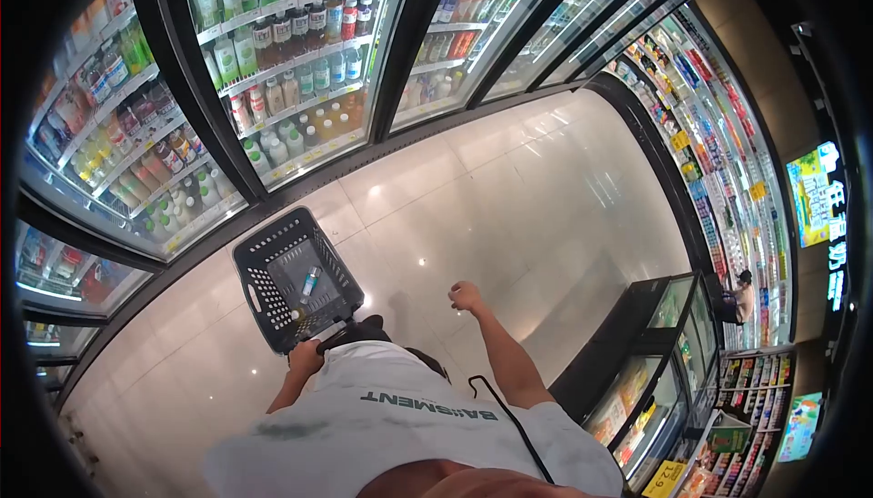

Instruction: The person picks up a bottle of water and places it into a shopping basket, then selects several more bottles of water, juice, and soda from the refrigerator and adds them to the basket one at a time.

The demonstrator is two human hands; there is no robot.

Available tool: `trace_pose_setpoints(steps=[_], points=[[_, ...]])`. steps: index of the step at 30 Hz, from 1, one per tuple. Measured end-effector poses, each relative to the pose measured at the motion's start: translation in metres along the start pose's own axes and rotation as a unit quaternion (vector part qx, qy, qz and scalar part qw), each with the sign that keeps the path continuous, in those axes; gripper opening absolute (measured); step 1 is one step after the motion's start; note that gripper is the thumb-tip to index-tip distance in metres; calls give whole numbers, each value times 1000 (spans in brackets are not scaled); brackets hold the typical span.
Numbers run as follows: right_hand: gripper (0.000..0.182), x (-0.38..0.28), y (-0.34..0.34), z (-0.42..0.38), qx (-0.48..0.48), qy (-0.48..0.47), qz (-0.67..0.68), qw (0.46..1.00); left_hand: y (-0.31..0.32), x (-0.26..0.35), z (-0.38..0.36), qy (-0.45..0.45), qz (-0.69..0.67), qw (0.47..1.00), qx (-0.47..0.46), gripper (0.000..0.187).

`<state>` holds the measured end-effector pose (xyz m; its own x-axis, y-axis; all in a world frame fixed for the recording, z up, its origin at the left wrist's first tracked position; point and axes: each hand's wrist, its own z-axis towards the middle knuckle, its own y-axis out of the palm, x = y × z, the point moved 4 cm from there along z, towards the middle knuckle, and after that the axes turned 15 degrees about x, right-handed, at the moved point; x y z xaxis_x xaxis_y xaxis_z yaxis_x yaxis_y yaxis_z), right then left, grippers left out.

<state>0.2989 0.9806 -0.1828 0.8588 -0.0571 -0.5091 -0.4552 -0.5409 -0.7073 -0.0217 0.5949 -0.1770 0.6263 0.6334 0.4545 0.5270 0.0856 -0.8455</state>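
Note:
My left hand (306,358) is closed on the handle of a dark grey plastic shopping basket (253,266), which is at my left front. Inside the basket lies a clear bottle (311,285) with a blue and white label. Near the basket's close corner is a small pale round thing (296,314) that I cannot make out. My right hand (466,297) is out in front over the floor, its fingers loosely bent and a little apart, with nothing seen in it. It touches nothing.
Glass-door drink coolers (300,70) run along the left and front. Ahead to the right is an open shelf wall (718,143), with a person (738,300) beside it. A low glass display case (637,380) stands at my right. Shiny tiled floor (509,198) lies between.

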Motion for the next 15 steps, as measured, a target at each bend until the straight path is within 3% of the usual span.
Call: trace_pose_setpoints(steps=[2, 8, 14, 15], points=[[36, -28, -45, 54, 42, -35, -16, 998, 1, 28, 17, -31, -10, 999, 21, 16], [34, -164, -157, 188, 49, -186, 51, 980, 12, 98, 67, -131, -23, 987, 92, 21], [38, -304, -253, 306, 69, -406, 93, 907, 58, 173, 98, -278, -9, 951, 132, 28], [38, -320, -269, 322, 79, -406, 105, 904, 62, 193, 107, -306, -10, 940, 152, 28]])
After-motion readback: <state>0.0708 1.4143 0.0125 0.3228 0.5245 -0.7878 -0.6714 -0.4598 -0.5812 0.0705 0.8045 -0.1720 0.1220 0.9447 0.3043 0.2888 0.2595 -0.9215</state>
